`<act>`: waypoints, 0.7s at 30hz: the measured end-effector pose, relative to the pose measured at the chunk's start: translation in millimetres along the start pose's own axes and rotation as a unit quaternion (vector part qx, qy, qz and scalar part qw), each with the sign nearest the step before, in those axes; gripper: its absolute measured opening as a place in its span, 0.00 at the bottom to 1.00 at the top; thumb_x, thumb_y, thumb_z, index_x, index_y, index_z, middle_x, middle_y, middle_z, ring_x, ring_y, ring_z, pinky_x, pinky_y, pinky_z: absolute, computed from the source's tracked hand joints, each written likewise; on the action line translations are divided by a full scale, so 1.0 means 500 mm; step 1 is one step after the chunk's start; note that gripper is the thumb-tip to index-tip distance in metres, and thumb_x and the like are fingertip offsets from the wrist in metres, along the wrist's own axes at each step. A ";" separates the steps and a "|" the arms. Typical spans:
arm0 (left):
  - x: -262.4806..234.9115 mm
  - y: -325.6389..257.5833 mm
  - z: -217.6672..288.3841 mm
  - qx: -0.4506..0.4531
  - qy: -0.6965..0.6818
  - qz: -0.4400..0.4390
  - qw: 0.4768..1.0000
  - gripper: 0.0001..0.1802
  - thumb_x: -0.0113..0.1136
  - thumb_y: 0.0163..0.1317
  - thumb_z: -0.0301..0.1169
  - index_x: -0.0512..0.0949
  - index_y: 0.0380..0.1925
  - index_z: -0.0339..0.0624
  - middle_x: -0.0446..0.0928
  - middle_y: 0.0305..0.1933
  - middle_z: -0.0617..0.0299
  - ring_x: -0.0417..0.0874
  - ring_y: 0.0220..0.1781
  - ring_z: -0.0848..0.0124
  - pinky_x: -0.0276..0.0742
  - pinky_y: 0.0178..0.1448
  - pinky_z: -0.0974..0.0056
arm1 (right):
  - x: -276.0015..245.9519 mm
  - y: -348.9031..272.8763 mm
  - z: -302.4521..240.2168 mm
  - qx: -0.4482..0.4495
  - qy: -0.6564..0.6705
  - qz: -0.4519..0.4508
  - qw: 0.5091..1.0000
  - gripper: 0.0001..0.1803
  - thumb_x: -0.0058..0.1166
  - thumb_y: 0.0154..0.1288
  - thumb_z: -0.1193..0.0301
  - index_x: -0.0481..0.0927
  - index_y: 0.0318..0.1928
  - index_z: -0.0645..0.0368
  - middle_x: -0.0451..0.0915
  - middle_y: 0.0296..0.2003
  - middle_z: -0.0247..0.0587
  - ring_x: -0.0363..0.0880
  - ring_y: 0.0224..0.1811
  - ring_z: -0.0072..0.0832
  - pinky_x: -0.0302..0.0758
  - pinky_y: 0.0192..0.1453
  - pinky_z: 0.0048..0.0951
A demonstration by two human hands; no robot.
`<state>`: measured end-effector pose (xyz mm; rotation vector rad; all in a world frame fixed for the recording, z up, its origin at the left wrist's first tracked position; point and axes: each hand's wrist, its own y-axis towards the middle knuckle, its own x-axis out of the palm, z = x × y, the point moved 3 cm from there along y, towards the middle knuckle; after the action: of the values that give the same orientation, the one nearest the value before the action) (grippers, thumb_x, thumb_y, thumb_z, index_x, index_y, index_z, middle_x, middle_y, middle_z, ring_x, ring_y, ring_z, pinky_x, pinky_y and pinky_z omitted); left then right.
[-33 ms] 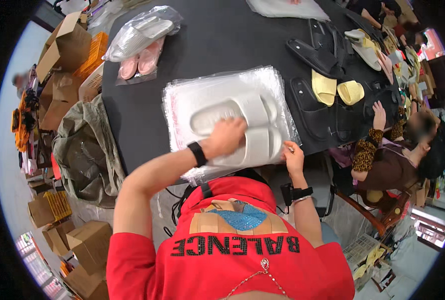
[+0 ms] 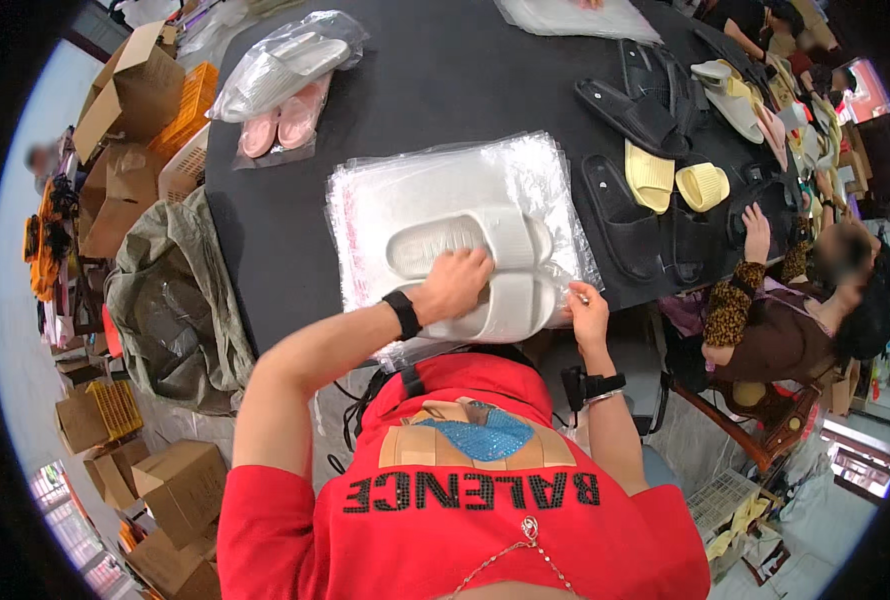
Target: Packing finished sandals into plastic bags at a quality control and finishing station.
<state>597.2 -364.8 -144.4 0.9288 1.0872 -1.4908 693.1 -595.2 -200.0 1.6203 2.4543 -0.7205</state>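
A pair of off-white slide slippers (image 2: pixel 515 238) lies side by side on a stack of clear plastic bags (image 2: pixel 395 195) at the table's near edge, toes to the right. Curled over the inner edges of both slippers is my left hand (image 2: pixel 453 284), gripping them near the straps; its fingertips are partly hidden. Just right of the toes, my right hand (image 2: pixel 587 308) pinches the edge of a clear bag between thumb and fingers. The toe end of the nearer slipper seems to sit under that film.
Bagged white slippers (image 2: pixel 285 75) and pink slippers (image 2: pixel 283 125) sit at the far left. Black slides (image 2: pixel 620 215) and yellow slides (image 2: pixel 702 187) lie to the right, beside a co-worker's hand (image 2: pixel 757 235). Cardboard boxes (image 2: pixel 180 485) and a draped grey-green cloth (image 2: pixel 155 260) stand left.
The off-white slippers and my left hand have shifted slightly toward me. My right hand stays in place at the bag's edge.
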 end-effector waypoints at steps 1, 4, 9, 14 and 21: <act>0.034 -0.012 -0.008 -0.002 -0.001 0.001 1.000 0.16 0.55 0.41 0.27 0.69 0.35 0.39 0.71 0.39 0.52 0.73 0.43 0.55 0.70 0.46 0.54 | 0.000 0.004 0.009 0.010 0.012 0.012 1.000 0.12 0.49 0.56 0.77 0.76 0.42 0.64 0.77 0.26 0.36 0.74 0.24 0.19 0.71 0.28 0.21; 0.050 -0.085 -0.073 -0.038 -0.026 0.107 0.993 0.16 0.50 0.45 0.23 0.69 0.38 0.43 0.69 0.42 0.56 0.72 0.45 0.57 0.69 0.45 0.53 | -0.005 0.015 0.034 0.030 0.017 0.026 0.999 0.12 0.50 0.56 0.77 0.76 0.42 0.64 0.77 0.28 0.37 0.74 0.24 0.20 0.73 0.29 0.21; 0.035 -0.274 -0.292 -0.243 -0.039 0.166 0.955 0.21 0.55 0.37 0.22 0.70 0.38 0.41 0.71 0.40 0.51 0.71 0.43 0.51 0.67 0.45 0.52 | 0.003 0.005 0.025 0.031 0.024 0.039 0.998 0.11 0.50 0.57 0.77 0.76 0.41 0.65 0.77 0.30 0.37 0.74 0.24 0.19 0.73 0.28 0.21; -0.089 -0.394 -0.425 -0.445 0.002 0.261 0.857 0.18 0.44 0.48 0.21 0.69 0.42 0.36 0.72 0.43 0.44 0.71 0.45 0.46 0.67 0.48 0.52 | -0.017 0.002 -0.012 -0.045 -0.256 0.031 0.965 0.14 0.55 0.54 0.70 0.77 0.43 0.56 0.74 0.42 0.42 0.74 0.40 0.32 0.71 0.43 0.33; -0.209 -0.358 -0.402 -0.363 -0.055 0.317 0.874 0.16 0.39 0.48 0.19 0.68 0.39 0.32 0.70 0.40 0.43 0.67 0.45 0.43 0.64 0.47 0.53 | -0.007 0.027 -0.043 -0.264 -0.257 0.059 0.928 0.25 0.56 0.51 0.68 0.70 0.52 0.59 0.62 0.55 0.51 0.64 0.53 0.45 0.61 0.57 0.37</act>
<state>442.5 -131.0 -75.3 0.5568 1.0041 -0.5052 710.2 -584.2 -184.0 1.1736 1.9278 -0.3540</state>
